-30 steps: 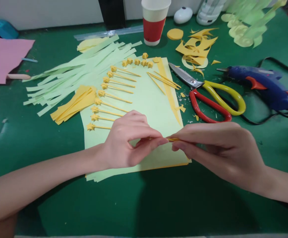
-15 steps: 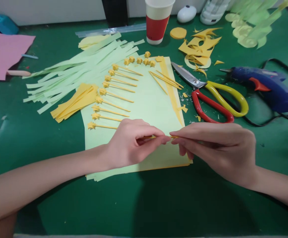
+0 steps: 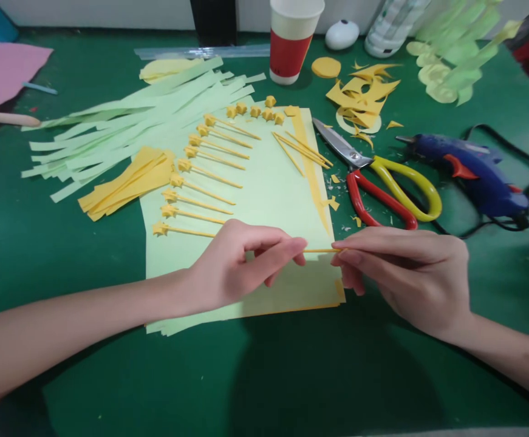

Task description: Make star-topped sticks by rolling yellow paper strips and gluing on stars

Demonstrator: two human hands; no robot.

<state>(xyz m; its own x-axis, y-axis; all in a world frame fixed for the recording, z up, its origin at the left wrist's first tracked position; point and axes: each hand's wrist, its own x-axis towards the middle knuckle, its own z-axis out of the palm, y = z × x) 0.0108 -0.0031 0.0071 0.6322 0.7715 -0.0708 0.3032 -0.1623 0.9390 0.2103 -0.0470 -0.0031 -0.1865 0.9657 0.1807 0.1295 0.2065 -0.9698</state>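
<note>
A thin yellow paper stick [image 3: 319, 250] stretches level between my two hands. My left hand [image 3: 250, 258] pinches its left end between thumb and fingers. The right end is pinched by my right hand [image 3: 401, 273]; both ends are hidden in the fingers. Beneath them lies a pale green paper stack [image 3: 246, 285]. On it, several yellow sticks tipped with paper stars [image 3: 209, 176] rest in a slanting row left of my hands. Several bare yellow sticks [image 3: 303, 152] and small loose paper stars [image 3: 255, 111] lie further back on the stack.
Scissors [image 3: 382, 182] with red and yellow handles lie right of the stack, beside a blue glue gun [image 3: 474, 170]. Yellow strips [image 3: 127, 182] and green strips [image 3: 132, 115] lie on the left. A paper cup [image 3: 291, 51] and yellow scraps [image 3: 367, 91] are at the back.
My hands have drawn apart along the stick, baring more of it between the fingertips. My right hand has shifted slightly right. The whole view has moved a little.
</note>
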